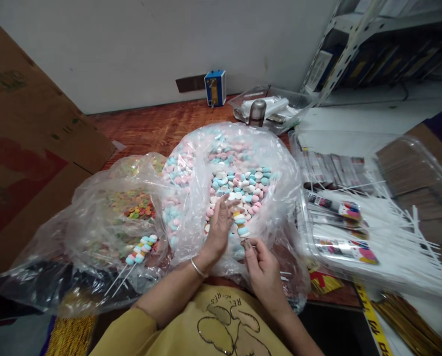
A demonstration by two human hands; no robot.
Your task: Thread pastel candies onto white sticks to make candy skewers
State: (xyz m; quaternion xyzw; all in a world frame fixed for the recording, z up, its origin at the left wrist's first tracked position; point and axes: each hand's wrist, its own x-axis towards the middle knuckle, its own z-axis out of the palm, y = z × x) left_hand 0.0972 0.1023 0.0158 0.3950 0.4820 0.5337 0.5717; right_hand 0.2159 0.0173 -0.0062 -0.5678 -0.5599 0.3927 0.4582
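My right hand [262, 261] pinches the bottom of a candy skewer [241, 225], an upright stack of light-blue, white and yellow-orange pieces. My left hand [217, 230] is just left of the stack with its fingers apart; whether a fingertip touches the top piece I cannot tell. Both hands are over the near part of a large clear bag [194, 207], whose opening shows many pink, blue and white button-shaped candies [239, 183]. Two other candy skewers [141, 249] lie to the left on clear plastic, their white sticks pointing toward me.
A clear bag of small coloured rings [137, 205] sits at left, beside a cardboard box [27, 143]. On the right, a clear plastic tray [304, 237] holds white sticks [395, 247] and printed packets [345, 249]. A blue box [215, 88] and metal cylinder [257, 112] stand behind.
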